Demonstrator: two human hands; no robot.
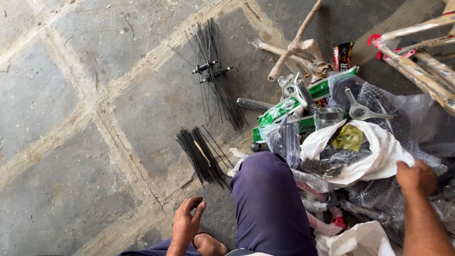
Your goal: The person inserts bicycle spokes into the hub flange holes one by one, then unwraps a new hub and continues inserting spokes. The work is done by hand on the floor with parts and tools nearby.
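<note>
Underfoot, the grey stone floor point(71, 95) with pale diagonal joints filled most of the head view; on its right side lay a heap of plastic bags, and behind that stood wrapped frame tubes point(417, 71), bound in tan paper; the person's knee in dark blue trousers point(268, 204) rose in the lower middle; the largest container was a white plastic bag point(379, 151), lying open on the heap, with a yellow-green packet point(348, 137) and dark metal parts inside it; beside it clear plastic bags point(284, 137) held more dark parts, though what they were could not be told; a green and white carton point(284, 109) lay against the heap, and a silver three-armed wrench point(360, 111) rested on top; the right hand point(416, 176) gripped the edge of the white bag, its fingers curled shut over the plastic; out on the floor a long bundle of black spokes point(215, 76) lay fanned, with two small black axles point(212, 71) across it; a shorter bundle of black spokes point(201, 156), thin and straight, lay just ahead of the left hand point(186, 223); that hand hung near the floor beside a sandalled foot point(208, 244), holding nothing, its fingers loosely bent with thumb and forefinger apart.
</note>
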